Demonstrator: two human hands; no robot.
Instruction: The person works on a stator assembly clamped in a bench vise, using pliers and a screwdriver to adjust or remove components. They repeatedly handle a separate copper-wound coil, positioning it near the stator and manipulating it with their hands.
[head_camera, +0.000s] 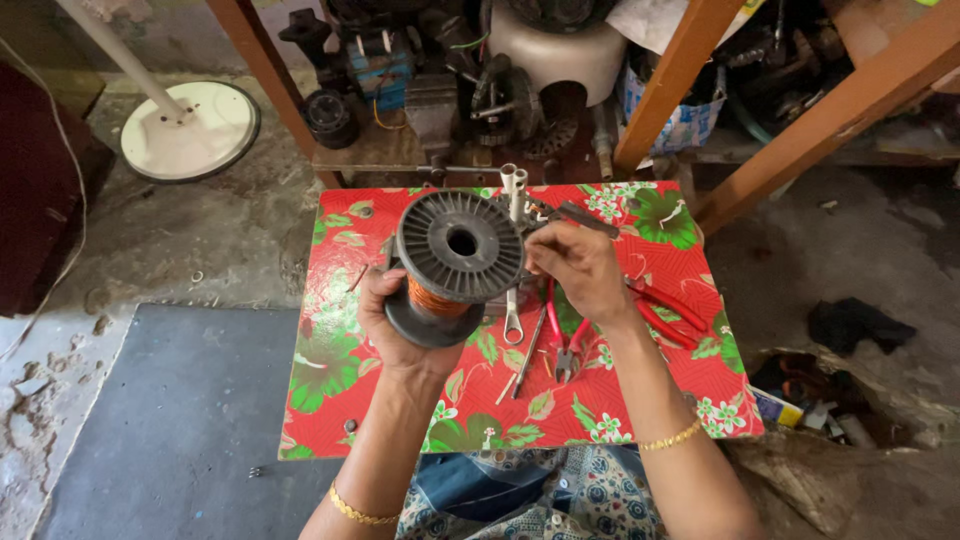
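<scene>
My left hand (395, 335) grips a dark grey plastic spool (458, 252) wound with copper-coloured wire (432, 298), held above a small table with one ribbed flange toward me. My right hand (578, 268) rests against the spool's right edge, its fingers pinched by the rim; what they pinch is too fine to tell. Just behind the spool stands a small white part with tubes (514, 188). Both wrists wear thin gold bangles.
The small table (650, 395) has a red floral cover and carries a spanner (512, 320), red-handled pliers (668, 312), another red-handled tool (562, 345) and a thin rod. Behind stands a wooden rack (680, 70) with motor parts. A white round fan base (190, 130) lies far left.
</scene>
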